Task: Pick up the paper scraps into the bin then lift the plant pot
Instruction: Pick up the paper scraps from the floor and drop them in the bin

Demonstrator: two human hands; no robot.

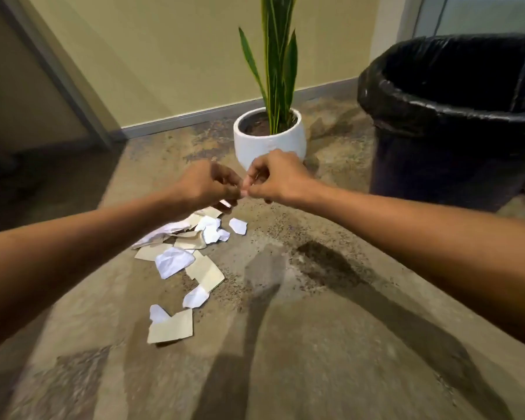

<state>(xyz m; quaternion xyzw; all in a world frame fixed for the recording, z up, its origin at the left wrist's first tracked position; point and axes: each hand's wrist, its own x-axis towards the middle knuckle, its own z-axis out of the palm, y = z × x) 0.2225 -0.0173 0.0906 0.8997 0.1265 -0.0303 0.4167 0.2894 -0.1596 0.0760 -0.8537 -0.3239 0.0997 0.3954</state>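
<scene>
On the floor lie roughly fifteen white and tan paper scraps [185, 253], overlapping so the count is unsure. One white plant pot [270, 140] stands beyond, one black-lined bin [455, 116] at right, cut off. Left hand [208, 184] and right hand [275, 177] meet with curled fingers; a white scrap peeks below the left, grip unclear.

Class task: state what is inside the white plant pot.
Inside the white plant pot you can see dark soil and a plant with long green leaves. Anything under the soil is hidden.
</scene>
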